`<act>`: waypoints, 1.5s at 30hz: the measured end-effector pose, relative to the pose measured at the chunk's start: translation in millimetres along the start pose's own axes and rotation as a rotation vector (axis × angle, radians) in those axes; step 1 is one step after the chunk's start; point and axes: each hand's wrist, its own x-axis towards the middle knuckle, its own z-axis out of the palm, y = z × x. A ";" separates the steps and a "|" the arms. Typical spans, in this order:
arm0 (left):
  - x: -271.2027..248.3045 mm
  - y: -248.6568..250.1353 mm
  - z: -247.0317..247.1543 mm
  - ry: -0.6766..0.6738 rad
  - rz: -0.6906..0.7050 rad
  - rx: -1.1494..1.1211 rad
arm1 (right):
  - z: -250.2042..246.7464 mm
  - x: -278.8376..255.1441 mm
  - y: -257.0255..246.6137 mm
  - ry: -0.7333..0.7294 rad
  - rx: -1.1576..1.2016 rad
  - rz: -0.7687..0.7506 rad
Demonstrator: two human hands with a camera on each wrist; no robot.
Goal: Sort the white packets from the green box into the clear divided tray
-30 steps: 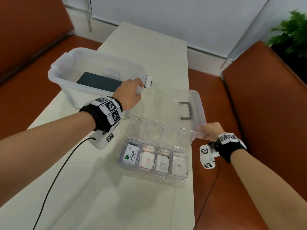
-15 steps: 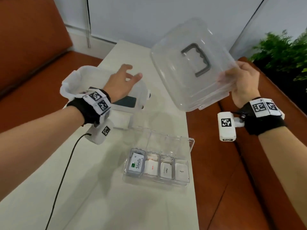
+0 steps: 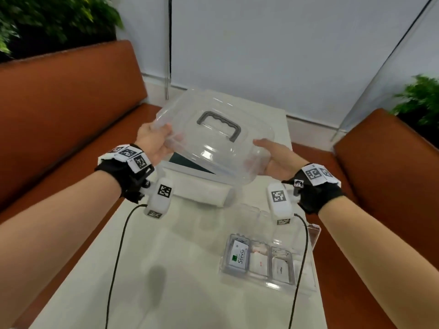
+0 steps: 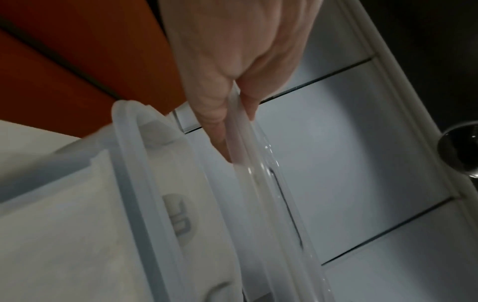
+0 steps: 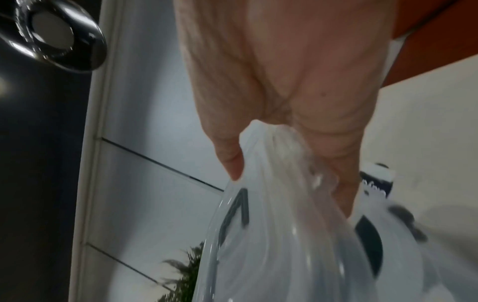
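Note:
Both hands hold a clear lid (image 3: pixel 213 143) with a grey handle, tilted just above the clear storage bin (image 3: pixel 202 193). My left hand (image 3: pixel 158 141) grips the lid's left edge and my right hand (image 3: pixel 273 157) grips its right edge. The left wrist view shows the left hand (image 4: pixel 227 85) pinching the lid's rim (image 4: pixel 258 163) above the bin's rim (image 4: pixel 134 163). A dark green box (image 3: pixel 187 162) lies inside the bin, partly hidden by the lid. The clear divided tray (image 3: pixel 261 284) sits open at the near right, with white packets (image 3: pixel 238 255) in its compartments.
The narrow white table (image 3: pixel 166 281) runs between two orange benches (image 3: pixel 59 110). The tray lies close to the table's right edge. Black wrist cables (image 3: pixel 118 245) hang over the tabletop. Green plants (image 3: pixel 47 20) stand behind the benches.
My right hand lifted the clear lid off the table and swung it left over the bin. My left hand left the bin's rim and took hold of the lid's left edge.

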 end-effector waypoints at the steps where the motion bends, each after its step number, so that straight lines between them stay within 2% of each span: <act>1: 2.4 -2.3 -3.2 0.014 0.014 0.031 | 6.6 8.7 5.7 0.026 -0.027 0.017; 3: 8.0 -5.8 -7.2 0.041 0.039 0.105 | 17.0 24.3 12.0 0.111 -0.071 -0.016; 6: 17.6 -6.8 -11.2 0.122 0.023 0.208 | 23.0 44.8 14.7 0.311 -0.128 -0.092; 7: 20.8 -5.3 -13.5 0.163 0.019 0.330 | 23.8 51.0 15.6 0.359 -0.158 -0.101; 10: 29.8 -1.6 -24.7 0.233 0.031 0.928 | 30.2 61.1 20.6 0.414 -0.343 -0.077; 13: 33.7 -4.8 -33.2 0.209 -0.007 1.139 | 40.2 61.6 26.8 0.441 -0.655 -0.097; 16: 35.5 -12.8 -38.7 0.169 0.013 1.159 | 49.4 61.9 32.1 0.465 -0.887 -0.119; 18: 33.6 -16.9 -41.4 0.173 0.014 1.071 | 53.2 59.8 33.1 0.503 -0.965 -0.084; 23: 28.2 -14.4 -41.6 0.167 0.005 1.025 | 51.1 59.5 34.1 0.558 -0.891 0.017; 29: 25.6 -18.9 -45.8 0.154 -0.027 0.985 | 43.6 58.1 39.4 0.542 -0.811 0.024; 34: 25.1 -20.6 -44.0 0.166 -0.028 0.970 | 48.3 54.0 43.9 0.545 -0.906 -0.005; 40: 25.7 -15.8 -45.8 0.085 -0.053 1.059 | 45.6 38.6 44.3 0.498 -0.998 -0.028; 43: 15.3 -6.4 -38.5 0.105 0.093 1.206 | 45.5 17.1 37.7 0.496 -1.037 -0.149; 45: -2.1 1.6 -31.1 0.032 0.228 1.190 | 46.8 -6.8 33.9 0.449 -1.102 -0.266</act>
